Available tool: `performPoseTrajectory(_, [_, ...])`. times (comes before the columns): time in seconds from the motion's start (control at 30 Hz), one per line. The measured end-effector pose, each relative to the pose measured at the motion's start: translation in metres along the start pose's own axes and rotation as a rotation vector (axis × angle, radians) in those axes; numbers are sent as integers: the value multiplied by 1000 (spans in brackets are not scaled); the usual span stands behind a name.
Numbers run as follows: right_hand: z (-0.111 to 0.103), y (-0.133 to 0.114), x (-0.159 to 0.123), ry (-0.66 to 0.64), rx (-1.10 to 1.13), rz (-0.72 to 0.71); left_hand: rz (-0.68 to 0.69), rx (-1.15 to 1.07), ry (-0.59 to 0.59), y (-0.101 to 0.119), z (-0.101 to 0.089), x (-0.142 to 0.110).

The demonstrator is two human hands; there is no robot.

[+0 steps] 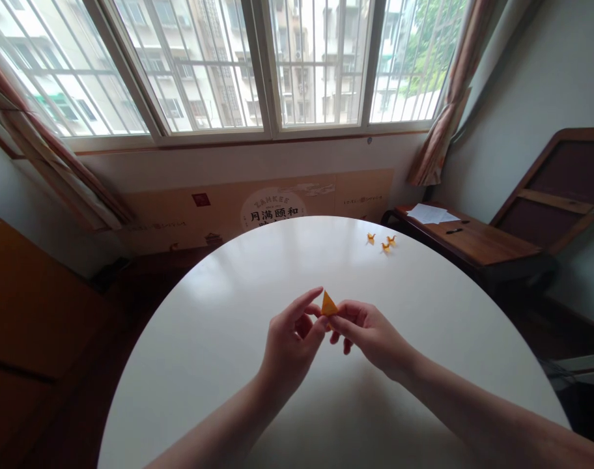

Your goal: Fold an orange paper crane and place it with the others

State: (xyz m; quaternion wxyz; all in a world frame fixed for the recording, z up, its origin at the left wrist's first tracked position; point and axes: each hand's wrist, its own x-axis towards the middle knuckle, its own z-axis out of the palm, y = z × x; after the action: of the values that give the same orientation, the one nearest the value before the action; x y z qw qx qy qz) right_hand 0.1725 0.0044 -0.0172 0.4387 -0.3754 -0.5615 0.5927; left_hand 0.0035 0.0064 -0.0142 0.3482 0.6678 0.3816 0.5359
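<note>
A small folded piece of orange paper [329, 304] is held up above the middle of the table, its pointed tip upward. My left hand [297, 329] pinches its lower left side between thumb and fingers, with the index finger stretched up beside the tip. From the other side my right hand [368, 329] grips the lower right edge between thumb and index finger. The fingertips cover the paper's lower part. Farther off on the table lie three small orange folded paper birds [385, 247], close together.
The round white table [204, 365] fills the middle of the view. At the right stands a wooden chair or bench [512, 244] with white papers [431, 213] and a dark pen [454, 231] on it. Barred windows [316, 65] with curtains [436, 143] are behind the table.
</note>
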Motion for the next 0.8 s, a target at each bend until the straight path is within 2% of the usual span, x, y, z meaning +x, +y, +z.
performPoseTrajectory(0.13, [0, -2, -1, 40, 15, -22, 43, 79, -20, 1, 0, 0])
performPoseTrajectory(0.43, [0, -9, -6, 89, -143, -101, -12, 109, -13, 5, 0, 1])
performPoseTrajectory(0.7, [1, -5, -6, 91, -161, -109, -33, 13, -1, 10, 0, 3])
performPoseTrajectory(0.8, [1, -5, -6, 91, -168, -118, -54, -52, -32, 10, 1, 5])
